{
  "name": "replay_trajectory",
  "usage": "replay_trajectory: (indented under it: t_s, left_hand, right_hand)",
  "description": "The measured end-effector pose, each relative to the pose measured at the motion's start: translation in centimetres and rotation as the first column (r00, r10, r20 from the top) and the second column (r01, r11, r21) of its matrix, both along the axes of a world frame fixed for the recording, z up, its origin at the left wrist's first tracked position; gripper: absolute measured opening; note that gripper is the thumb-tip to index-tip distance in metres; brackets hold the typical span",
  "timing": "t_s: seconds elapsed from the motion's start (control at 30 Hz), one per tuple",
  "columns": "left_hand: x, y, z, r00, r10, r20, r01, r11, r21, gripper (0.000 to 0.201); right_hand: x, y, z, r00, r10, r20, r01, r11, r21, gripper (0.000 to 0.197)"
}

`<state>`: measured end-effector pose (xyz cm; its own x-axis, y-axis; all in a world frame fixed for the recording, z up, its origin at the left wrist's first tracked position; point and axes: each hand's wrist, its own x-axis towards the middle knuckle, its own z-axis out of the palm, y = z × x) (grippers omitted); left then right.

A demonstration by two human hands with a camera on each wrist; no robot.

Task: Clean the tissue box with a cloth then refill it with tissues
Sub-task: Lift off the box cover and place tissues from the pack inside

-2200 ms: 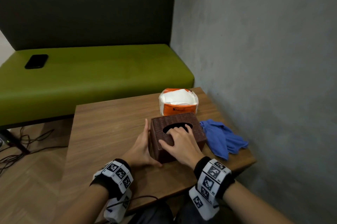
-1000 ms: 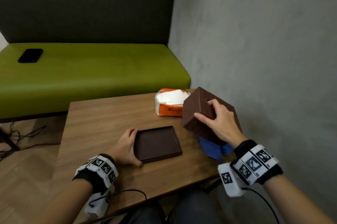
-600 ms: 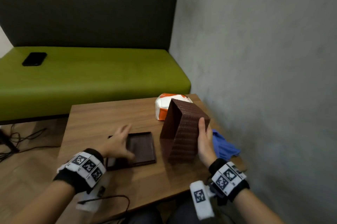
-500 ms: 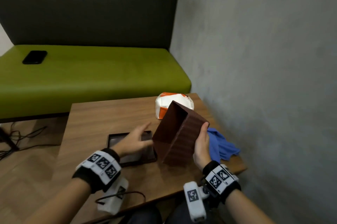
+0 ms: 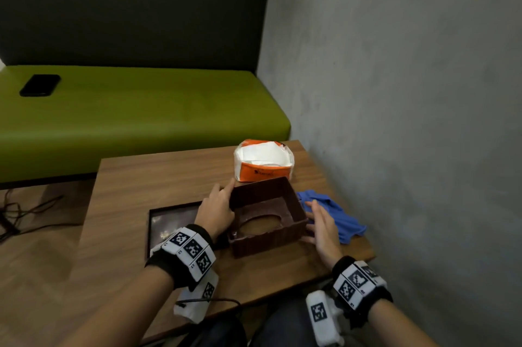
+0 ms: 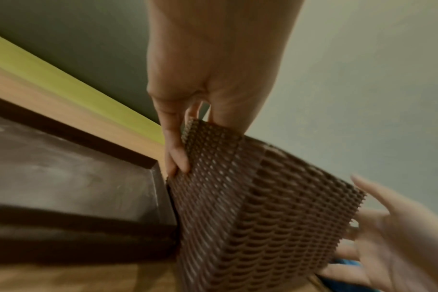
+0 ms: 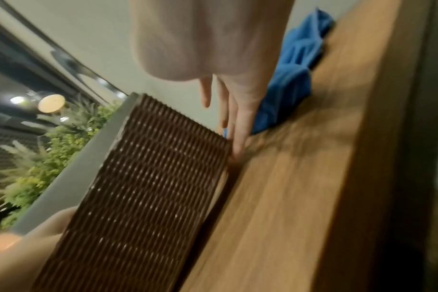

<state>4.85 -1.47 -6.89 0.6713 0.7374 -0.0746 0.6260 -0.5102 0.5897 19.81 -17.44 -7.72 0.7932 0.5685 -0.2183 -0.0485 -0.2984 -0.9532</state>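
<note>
The brown woven tissue box (image 5: 268,239) (image 6: 250,207) (image 7: 150,187) stands upside down on the wooden table (image 5: 158,177), open side up, its oval slot against the tabletop. My left hand (image 5: 217,205) (image 6: 175,154) lies flat along its left wall, with the index tip at the far left corner. My right hand (image 5: 319,222) (image 7: 233,118) has straight fingers beside the right wall, touching it low down. The box's flat brown base (image 5: 172,216) (image 6: 63,177) lies just left of it, partly under my left wrist. A crumpled blue cloth (image 5: 339,214) (image 7: 293,69) lies right of the box. An orange and white tissue pack (image 5: 262,160) sits behind it.
A grey wall (image 5: 395,120) runs close along the table's right edge. A green bench (image 5: 141,109) stands behind the table with a black phone (image 5: 39,84) on it. Cables lie on the floor at the left.
The box cover was lifted off its base by my right hand, turned over and set down upside down. My left hand moved from the base to its left wall, and my right hand let go.
</note>
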Motion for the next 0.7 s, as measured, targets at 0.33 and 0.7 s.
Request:
replay_trajectory:
  t_s: [0.33,0.7]
  left_hand:
    - [-1.6,-1.6,0.2,0.917,0.303,0.261,-0.211,0.921,-0.326,0.043]
    - [1.3,5.3,6.3,0.960,0.135,0.243,-0.137,0.990,-0.008,0.029]
  right_hand:
    - [-1.9,1.7,0.0,0.875,0.306,0.377,-0.197,0.934,-0.299,0.034]
    - [6.8,6.0,6.6,0.712,0.440,0.548,-0.115,0.842,-0.526,0.022]
